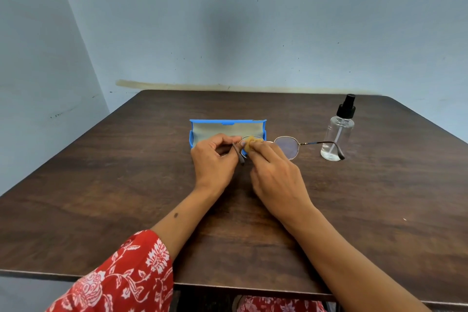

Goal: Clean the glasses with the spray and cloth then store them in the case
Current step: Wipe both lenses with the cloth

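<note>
Lying crosswise, glasses (pixel 286 145) pinched by left hand (pixel 215 157); right hand (pixel 274 172) fingers pressing cloth (pixel 251 145).

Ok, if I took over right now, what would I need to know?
Left hand pinches the glasses by one temple end. Right hand presses the yellow cloth on one lens. The other lens is bare. Blue case lies open behind the hands. Spray bottle stands at right. Left: finish wiping, fold the glasses, put them in the case, close it.

Matt wood table (pixel 126 185) — clear plastic bottle (pixel 338 139), thin metal glasses (pixel 287 147).
</note>
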Action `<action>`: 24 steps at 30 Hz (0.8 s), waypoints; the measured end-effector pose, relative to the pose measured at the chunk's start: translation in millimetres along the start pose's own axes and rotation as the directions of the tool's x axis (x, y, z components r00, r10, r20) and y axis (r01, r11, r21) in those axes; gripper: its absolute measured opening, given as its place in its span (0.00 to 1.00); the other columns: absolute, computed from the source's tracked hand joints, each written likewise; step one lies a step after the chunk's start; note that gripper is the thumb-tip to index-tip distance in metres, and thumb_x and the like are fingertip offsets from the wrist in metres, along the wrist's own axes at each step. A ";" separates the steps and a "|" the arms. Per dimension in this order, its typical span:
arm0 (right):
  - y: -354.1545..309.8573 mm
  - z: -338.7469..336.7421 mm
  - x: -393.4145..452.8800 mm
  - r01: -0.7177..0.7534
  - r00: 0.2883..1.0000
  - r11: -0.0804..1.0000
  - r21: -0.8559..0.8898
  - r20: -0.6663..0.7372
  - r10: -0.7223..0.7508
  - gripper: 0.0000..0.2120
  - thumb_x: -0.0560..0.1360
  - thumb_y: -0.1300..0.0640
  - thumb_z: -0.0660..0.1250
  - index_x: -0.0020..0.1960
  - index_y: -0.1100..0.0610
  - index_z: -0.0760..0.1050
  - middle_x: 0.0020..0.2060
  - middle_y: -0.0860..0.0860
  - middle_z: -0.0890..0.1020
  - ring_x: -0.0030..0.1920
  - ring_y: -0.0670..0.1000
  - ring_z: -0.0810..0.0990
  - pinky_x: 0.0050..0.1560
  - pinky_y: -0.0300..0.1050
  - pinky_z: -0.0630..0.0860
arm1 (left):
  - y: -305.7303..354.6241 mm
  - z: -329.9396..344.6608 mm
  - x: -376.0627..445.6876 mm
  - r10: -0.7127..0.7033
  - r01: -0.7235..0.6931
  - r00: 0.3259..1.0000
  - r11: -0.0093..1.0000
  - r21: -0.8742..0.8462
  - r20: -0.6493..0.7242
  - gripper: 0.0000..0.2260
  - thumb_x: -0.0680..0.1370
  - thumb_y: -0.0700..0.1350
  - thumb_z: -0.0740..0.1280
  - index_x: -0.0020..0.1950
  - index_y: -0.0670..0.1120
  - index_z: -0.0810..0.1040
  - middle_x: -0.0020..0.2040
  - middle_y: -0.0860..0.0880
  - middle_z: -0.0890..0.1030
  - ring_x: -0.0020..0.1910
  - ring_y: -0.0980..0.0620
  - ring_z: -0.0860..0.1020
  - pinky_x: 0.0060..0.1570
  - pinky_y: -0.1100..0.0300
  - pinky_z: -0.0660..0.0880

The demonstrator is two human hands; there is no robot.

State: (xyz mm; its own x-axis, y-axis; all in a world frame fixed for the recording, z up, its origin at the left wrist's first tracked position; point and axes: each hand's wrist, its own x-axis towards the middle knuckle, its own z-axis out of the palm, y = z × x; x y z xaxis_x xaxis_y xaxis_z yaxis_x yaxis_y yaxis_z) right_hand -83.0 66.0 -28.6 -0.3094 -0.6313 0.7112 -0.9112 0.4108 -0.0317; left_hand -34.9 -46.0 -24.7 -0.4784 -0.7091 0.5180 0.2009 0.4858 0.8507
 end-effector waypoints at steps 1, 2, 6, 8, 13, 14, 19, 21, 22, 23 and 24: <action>0.6 0.1 -0.8 0.011 1.000 1.000 0.023 0.015 -0.012 0.14 0.65 0.71 0.69 0.51 0.67 0.80 0.46 0.58 0.83 0.48 0.57 0.82 0.43 0.46 0.81 | -0.5 -0.2 0.4 -0.003 0.003 1.000 1.000 -0.002 -0.005 0.04 0.70 0.34 0.74 0.44 0.37 0.83 0.41 0.49 0.83 0.36 0.67 0.80 0.40 0.74 0.75; 1.1 0.3 -1.6 0.019 0.999 0.999 0.050 0.024 -0.020 0.13 0.65 0.71 0.70 0.49 0.66 0.80 0.45 0.57 0.83 0.46 0.57 0.82 0.40 0.45 0.81 | -0.5 -0.4 0.6 -0.006 0.006 1.000 1.000 -0.001 -0.006 0.04 0.70 0.34 0.73 0.44 0.37 0.83 0.41 0.49 0.83 0.36 0.68 0.80 0.40 0.75 0.75; 0.8 -1.2 -0.6 0.002 0.999 0.998 0.070 -0.036 0.000 0.12 0.67 0.68 0.65 0.48 0.64 0.81 0.45 0.56 0.83 0.46 0.56 0.82 0.38 0.44 0.80 | 0.0 -0.6 0.0 0.000 0.000 1.000 1.000 0.008 -0.003 0.04 0.70 0.34 0.73 0.45 0.37 0.83 0.41 0.49 0.83 0.37 0.68 0.80 0.41 0.75 0.75; 1.1 -1.8 1.2 -0.022 0.997 0.999 0.045 -0.079 0.025 0.14 0.69 0.67 0.60 0.51 0.64 0.80 0.48 0.56 0.83 0.49 0.56 0.82 0.42 0.44 0.79 | 1.0 -0.8 -0.5 0.013 -0.013 1.000 1.000 0.005 -0.002 0.04 0.70 0.34 0.73 0.44 0.37 0.83 0.41 0.48 0.83 0.37 0.66 0.80 0.41 0.74 0.75; 1.0 -0.5 0.1 0.026 0.998 1.000 0.009 -0.058 -0.026 0.15 0.69 0.64 0.58 0.48 0.63 0.81 0.45 0.55 0.84 0.48 0.55 0.82 0.43 0.43 0.80 | 1.7 -1.0 -0.4 0.004 -0.004 1.000 1.000 -0.003 -0.006 0.04 0.70 0.34 0.73 0.44 0.36 0.82 0.42 0.46 0.83 0.39 0.62 0.81 0.42 0.72 0.76; 0.0 -0.1 -0.1 0.052 0.997 0.999 0.009 -0.052 -0.052 0.15 0.69 0.63 0.57 0.46 0.62 0.82 0.44 0.54 0.83 0.46 0.54 0.82 0.41 0.43 0.80 | 1.9 -1.1 -0.4 -0.001 0.001 1.000 1.000 -0.006 -0.008 0.04 0.70 0.34 0.73 0.44 0.36 0.82 0.42 0.46 0.83 0.38 0.62 0.81 0.42 0.72 0.76; 2.5 -1.4 2.0 -0.020 0.995 0.999 -0.039 -0.098 0.016 0.11 0.68 0.70 0.67 0.50 0.66 0.80 0.48 0.57 0.83 0.50 0.56 0.82 0.46 0.45 0.79 | 2.3 -0.3 -1.0 -0.001 0.001 1.000 1.000 -0.024 0.000 0.04 0.70 0.35 0.73 0.44 0.36 0.82 0.42 0.45 0.84 0.40 0.56 0.82 0.43 0.68 0.79; 4.4 -1.4 2.3 -0.056 0.994 0.997 -0.049 -0.098 0.051 0.15 0.66 0.72 0.70 0.54 0.68 0.79 0.51 0.60 0.82 0.53 0.58 0.81 0.48 0.47 0.80 | 3.0 0.2 -1.5 -0.014 0.014 1.000 0.999 -0.045 0.010 0.05 0.70 0.35 0.74 0.44 0.36 0.82 0.42 0.45 0.84 0.40 0.54 0.83 0.44 0.65 0.80; 3.9 -1.0 2.4 -0.052 0.994 0.997 -0.053 -0.097 0.047 0.16 0.66 0.72 0.70 0.54 0.68 0.79 0.51 0.60 0.82 0.53 0.58 0.81 0.49 0.47 0.80 | 3.1 0.1 -1.6 -0.011 0.011 1.000 0.999 -0.050 0.013 0.05 0.70 0.35 0.74 0.44 0.36 0.82 0.42 0.44 0.84 0.40 0.55 0.83 0.44 0.65 0.80; 2.8 -0.5 2.5 -0.037 0.995 0.998 -0.056 -0.099 0.031 0.15 0.67 0.71 0.69 0.54 0.68 0.79 0.50 0.60 0.82 0.53 0.58 0.81 0.49 0.46 0.80 | 3.1 -0.1 -1.4 -0.002 0.002 1.000 0.999 -0.049 0.015 0.05 0.70 0.34 0.73 0.44 0.35 0.82 0.41 0.45 0.84 0.40 0.58 0.83 0.43 0.67 0.79; 1.2 -0.3 2.2 -0.014 0.996 0.998 -0.053 -0.094 0.009 0.13 0.68 0.70 0.66 0.53 0.67 0.79 0.49 0.59 0.83 0.51 0.57 0.82 0.48 0.45 0.79 | 2.8 -0.2 -1.1 0.007 -0.007 1.000 0.999 -0.045 0.013 0.05 0.70 0.34 0.73 0.44 0.35 0.82 0.41 0.46 0.83 0.39 0.61 0.82 0.42 0.69 0.78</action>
State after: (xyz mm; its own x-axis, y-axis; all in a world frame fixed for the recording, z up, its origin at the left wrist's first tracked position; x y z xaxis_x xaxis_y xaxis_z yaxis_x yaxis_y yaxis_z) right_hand -84.7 65.3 -26.8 -0.2908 -0.5633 0.7734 -0.8910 0.4540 -0.0043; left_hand -33.7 -44.0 -22.9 -0.4883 -0.6987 0.5229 0.2421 0.4673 0.8503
